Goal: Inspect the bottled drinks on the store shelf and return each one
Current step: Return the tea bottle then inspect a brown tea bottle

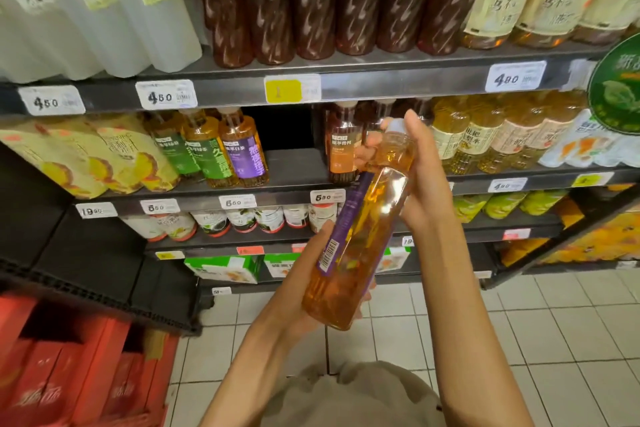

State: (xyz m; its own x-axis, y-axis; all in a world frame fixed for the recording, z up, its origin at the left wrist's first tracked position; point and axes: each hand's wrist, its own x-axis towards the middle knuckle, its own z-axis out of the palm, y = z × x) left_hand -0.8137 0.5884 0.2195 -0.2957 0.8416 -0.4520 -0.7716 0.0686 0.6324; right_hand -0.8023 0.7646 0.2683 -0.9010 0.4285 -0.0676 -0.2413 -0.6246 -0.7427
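- An empty slot (284, 135) was seen on the middle shelf (298, 170), right of the purple-labelled bottle (244, 149).
- The amber bottle (360, 229) was held tilted before the shelf; its base was cupped by the left hand (304, 291).
- Its neck was gripped by the right hand (415, 177); the cap was probably covered.
- Inspection was judged under way; next, uprighting and a return to the slot would be called for.

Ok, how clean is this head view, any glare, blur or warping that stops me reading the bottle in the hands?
Head view: wide-angle warp bends the shelf edge and tilts the side bottles; glare streaks on the clear side of the held bottle; its purple label is edge-on, only the barcode is sharp; left hand and right hand are in focus; price tags are soft but readable.
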